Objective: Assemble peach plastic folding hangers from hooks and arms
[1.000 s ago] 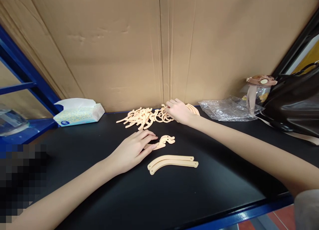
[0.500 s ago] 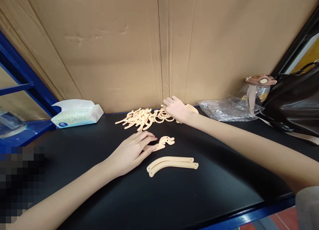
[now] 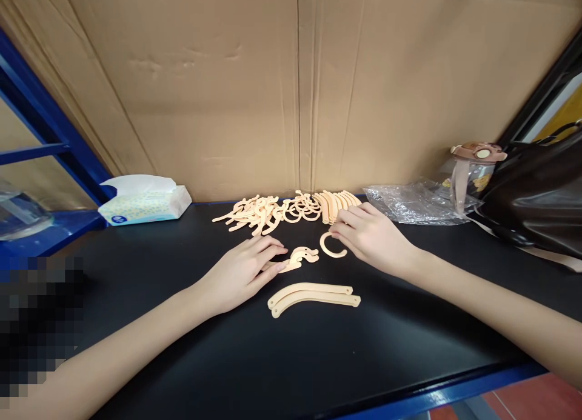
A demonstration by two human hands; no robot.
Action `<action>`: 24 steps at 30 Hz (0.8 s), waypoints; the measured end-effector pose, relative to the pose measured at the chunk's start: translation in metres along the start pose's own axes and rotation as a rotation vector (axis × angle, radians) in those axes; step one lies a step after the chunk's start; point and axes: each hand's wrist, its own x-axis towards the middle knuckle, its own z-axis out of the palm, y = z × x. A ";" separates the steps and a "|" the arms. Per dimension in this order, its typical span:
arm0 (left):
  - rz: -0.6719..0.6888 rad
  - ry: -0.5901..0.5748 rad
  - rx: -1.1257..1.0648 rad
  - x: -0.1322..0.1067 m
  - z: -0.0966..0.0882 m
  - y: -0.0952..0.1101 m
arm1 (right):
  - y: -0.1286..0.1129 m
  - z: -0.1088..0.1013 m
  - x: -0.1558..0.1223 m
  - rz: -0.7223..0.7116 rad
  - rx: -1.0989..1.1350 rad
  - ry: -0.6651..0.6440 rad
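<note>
My left hand (image 3: 245,268) is closed over the left ends of two short, wavy beige pieces (image 3: 304,254), which lie nearly stacked on the table; its fingers hide part of them. My right hand (image 3: 368,231) pinches a beige C-shaped hook piece (image 3: 333,250) by its upper end, just to the right of the wavy pieces. Closer to me, two long bent beige strips (image 3: 313,296) with holes at their ends lie side by side.
Against the cardboard wall (image 3: 218,105) lie a heap of thin curved pieces (image 3: 254,214), several C-shaped hooks (image 3: 300,208) and a row of long strips (image 3: 334,205). A tissue pack (image 3: 145,202) stands left; a plastic bag (image 3: 409,202), bottle (image 3: 477,165) and dark bag (image 3: 536,190) are right.
My right hand has come back from the pile toward me and to the right, bringing a C-shaped hook piece with it. My left hand has stayed on the wavy pieces.
</note>
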 end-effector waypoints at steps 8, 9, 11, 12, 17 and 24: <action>-0.016 -0.030 -0.005 0.003 0.002 0.000 | 0.010 0.006 -0.010 0.161 0.328 -0.009; -0.017 -0.027 -0.004 0.003 0.002 0.000 | 0.009 0.005 -0.010 0.171 0.341 -0.003; -0.021 -0.022 -0.009 0.004 0.003 0.000 | 0.007 0.005 -0.010 0.218 0.381 0.001; -0.024 -0.020 -0.012 0.004 0.003 0.000 | 0.005 0.004 -0.010 0.261 0.419 -0.007; -0.031 -0.016 -0.007 0.005 0.003 0.001 | -0.002 0.005 -0.011 0.514 0.872 -0.106; -0.028 -0.026 -0.010 0.005 0.004 0.000 | -0.006 0.020 -0.011 0.571 1.298 -0.064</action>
